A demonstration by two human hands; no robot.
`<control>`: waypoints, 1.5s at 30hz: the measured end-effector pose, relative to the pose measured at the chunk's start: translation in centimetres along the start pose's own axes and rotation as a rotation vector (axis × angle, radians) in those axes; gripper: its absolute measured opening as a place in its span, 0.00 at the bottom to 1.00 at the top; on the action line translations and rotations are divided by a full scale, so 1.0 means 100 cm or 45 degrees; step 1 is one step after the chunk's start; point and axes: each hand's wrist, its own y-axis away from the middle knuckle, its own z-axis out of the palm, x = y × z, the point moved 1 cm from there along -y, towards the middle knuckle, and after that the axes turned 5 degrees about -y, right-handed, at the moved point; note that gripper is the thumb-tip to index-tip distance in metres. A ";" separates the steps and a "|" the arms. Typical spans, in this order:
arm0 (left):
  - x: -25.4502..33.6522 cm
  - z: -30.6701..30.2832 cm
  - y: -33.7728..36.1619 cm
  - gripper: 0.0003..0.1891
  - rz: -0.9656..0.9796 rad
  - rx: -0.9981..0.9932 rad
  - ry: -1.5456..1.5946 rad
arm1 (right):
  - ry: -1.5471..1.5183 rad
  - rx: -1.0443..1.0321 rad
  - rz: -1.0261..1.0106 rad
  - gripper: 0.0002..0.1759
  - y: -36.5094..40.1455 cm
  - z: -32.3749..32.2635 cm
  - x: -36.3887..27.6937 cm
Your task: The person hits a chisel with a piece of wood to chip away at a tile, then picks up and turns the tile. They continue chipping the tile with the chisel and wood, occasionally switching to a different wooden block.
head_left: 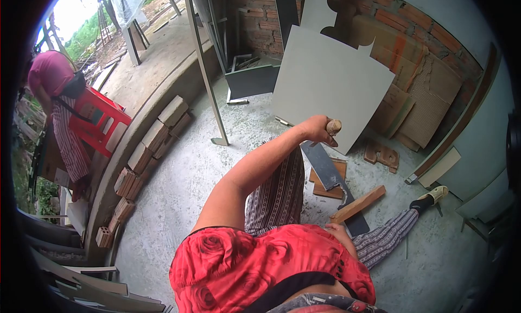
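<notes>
My left hand (319,129) is stretched out in front of me, its fingers wrapped round a wooden handle (334,127) whose round end faces up. The lower part of that tool is hidden. Close to my body, my right hand (342,235) is closed at the near end of a wooden block (358,204); my sleeve and body hide part of its grip. The block lies slantwise across a long dark strip of board (326,169). Beneath the strip is a flat brown wooden board (321,184).
A large pale panel (332,87) leans at the wall, beside cardboard (429,93). Broken brick pieces (381,154) lie on the concrete floor (179,204). A metal post (205,68) stands ahead. Bricks (142,156) line the ledge. Another person (54,74) bends near a red plastic chair (100,120).
</notes>
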 end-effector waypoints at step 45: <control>-0.002 0.005 -0.004 0.21 0.034 0.000 -0.106 | -0.005 0.039 0.008 0.24 0.002 -0.001 -0.001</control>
